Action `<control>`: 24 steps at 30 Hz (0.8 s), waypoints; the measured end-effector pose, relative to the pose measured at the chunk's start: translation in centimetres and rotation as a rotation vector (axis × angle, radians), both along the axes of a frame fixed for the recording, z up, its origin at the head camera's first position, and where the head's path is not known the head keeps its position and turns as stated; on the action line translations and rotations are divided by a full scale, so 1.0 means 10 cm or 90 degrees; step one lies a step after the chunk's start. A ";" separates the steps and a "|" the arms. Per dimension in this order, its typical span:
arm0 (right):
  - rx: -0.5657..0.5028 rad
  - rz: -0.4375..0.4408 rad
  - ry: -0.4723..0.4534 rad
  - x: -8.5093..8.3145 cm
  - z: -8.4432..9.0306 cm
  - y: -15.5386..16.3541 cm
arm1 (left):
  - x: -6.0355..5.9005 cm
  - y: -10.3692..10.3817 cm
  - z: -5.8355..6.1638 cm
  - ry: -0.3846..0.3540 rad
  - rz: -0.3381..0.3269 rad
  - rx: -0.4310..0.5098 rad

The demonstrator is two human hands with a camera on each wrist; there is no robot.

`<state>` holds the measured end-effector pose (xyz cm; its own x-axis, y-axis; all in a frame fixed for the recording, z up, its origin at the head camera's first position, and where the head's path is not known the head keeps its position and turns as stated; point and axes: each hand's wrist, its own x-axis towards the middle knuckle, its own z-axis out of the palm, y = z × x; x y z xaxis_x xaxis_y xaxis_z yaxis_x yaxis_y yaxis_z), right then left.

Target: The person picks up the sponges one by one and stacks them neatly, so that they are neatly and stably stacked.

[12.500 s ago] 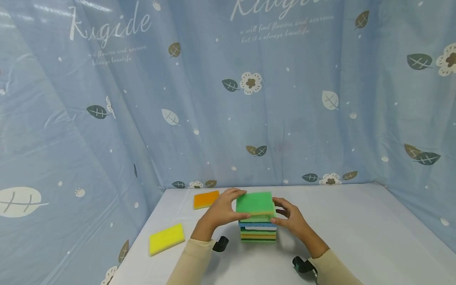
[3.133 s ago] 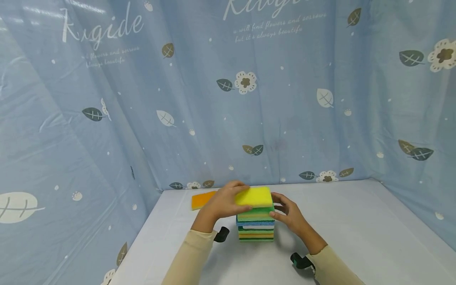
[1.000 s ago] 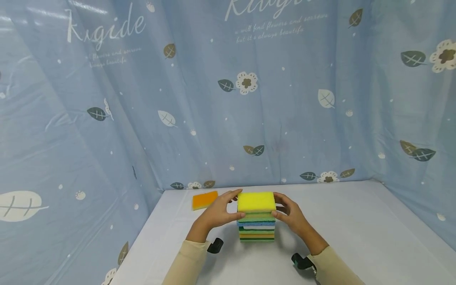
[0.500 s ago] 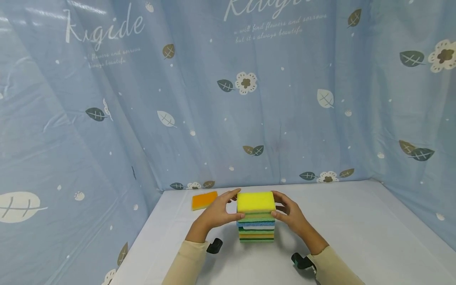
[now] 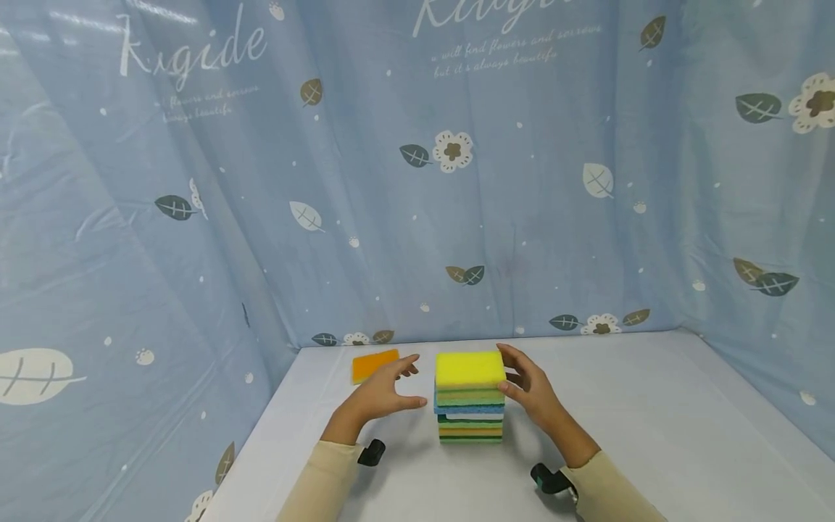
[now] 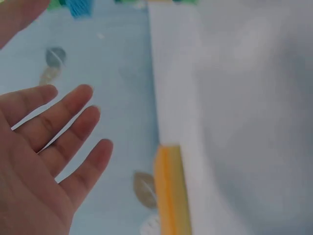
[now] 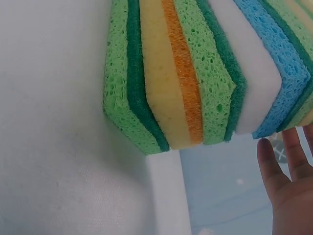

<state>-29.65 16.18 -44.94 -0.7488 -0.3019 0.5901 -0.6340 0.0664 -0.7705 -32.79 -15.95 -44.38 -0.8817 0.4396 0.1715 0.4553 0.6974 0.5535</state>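
A tall stack of sponges point(image 5: 470, 418) stands on the table, with a yellow sponge point(image 5: 470, 370) on top. Layers of green, orange, white and blue show in the right wrist view, including a white sponge point(image 7: 259, 83) below a blue sponge point(image 7: 286, 63). My left hand point(image 5: 380, 395) is off to the stack's left, fingers spread and holding nothing. At the upper right side of the stack, my right hand point(image 5: 533, 391) rests its fingertips and thumb against the edge, fingers fairly straight. An orange sponge point(image 5: 370, 365) lies behind my left hand, partly overlapped by it.
White cloth covers the table point(image 5: 639, 406). A blue printed curtain point(image 5: 522, 217) hangs along the back and both sides. Each wrist carries a small black camera, such as the left camera point(image 5: 372, 453).
The yellow sponge has gone from the table's left onto the top of the stack. My left hand has since let go of it and drawn away leftward; the right hand stays beside the stack.
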 end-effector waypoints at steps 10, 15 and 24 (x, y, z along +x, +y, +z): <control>-0.011 0.008 0.017 -0.02 -0.01 -0.01 | -0.26 -0.44 -0.22 -0.013 0.127 -0.028; -0.009 -0.006 0.007 -0.15 -0.16 0.02 | -0.39 -0.58 -0.23 -0.004 0.153 -0.021; -0.019 0.005 0.005 -0.23 -0.27 0.03 | -0.64 -0.89 -0.36 -0.051 0.248 0.040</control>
<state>-31.95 16.49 -47.65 -0.7413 -0.2905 0.6050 -0.6408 0.0381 -0.7668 -39.15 -24.89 -47.94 -0.9919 0.0607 0.1116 0.1174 0.7731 0.6233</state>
